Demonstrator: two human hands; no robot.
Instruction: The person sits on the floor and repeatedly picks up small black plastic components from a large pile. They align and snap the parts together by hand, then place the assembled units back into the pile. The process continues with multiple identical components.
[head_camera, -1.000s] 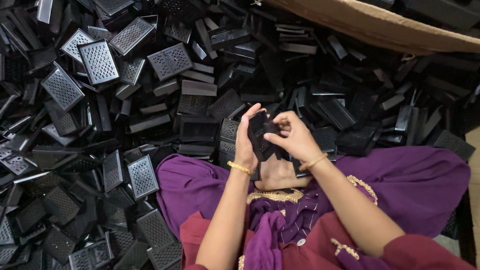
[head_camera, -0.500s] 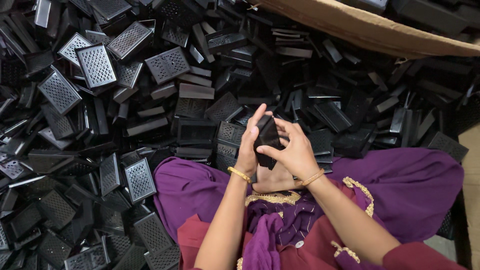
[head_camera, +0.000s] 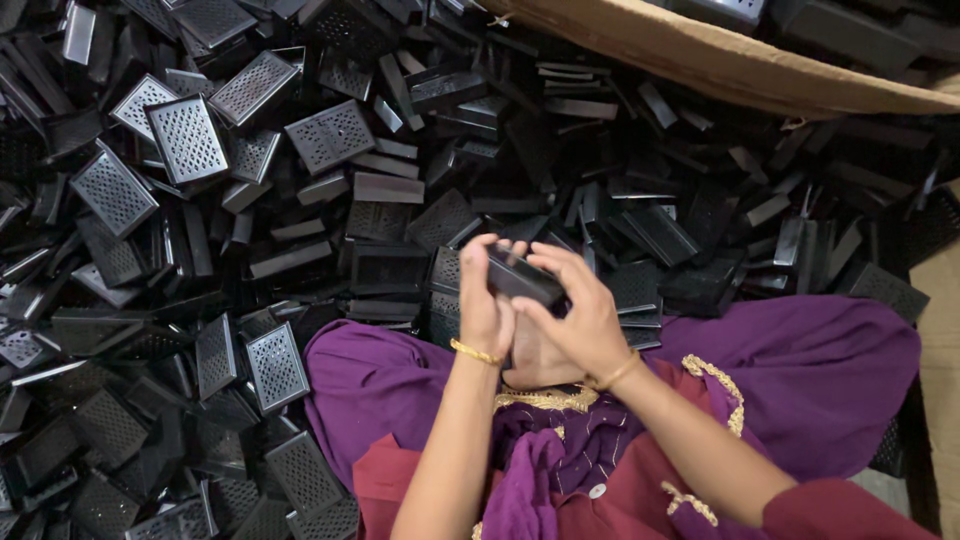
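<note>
Most of the small black piece (head_camera: 524, 277) hidden behind both hands' fingers, cardboard box (head_camera: 700, 55) cut off at top edge, heaped black perforated parts (head_camera: 190, 140) ran past the left edge.

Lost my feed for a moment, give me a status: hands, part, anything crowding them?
Left hand and right hand both shut on one black plastic piece. Held above purple-clothed lap. Loose black perforated pieces heaped all around, none touching the hands.

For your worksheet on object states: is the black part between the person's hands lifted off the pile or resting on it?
Lifted. The black part is pinched between the left hand and right hand, above the pile of perforated black pieces.
</note>
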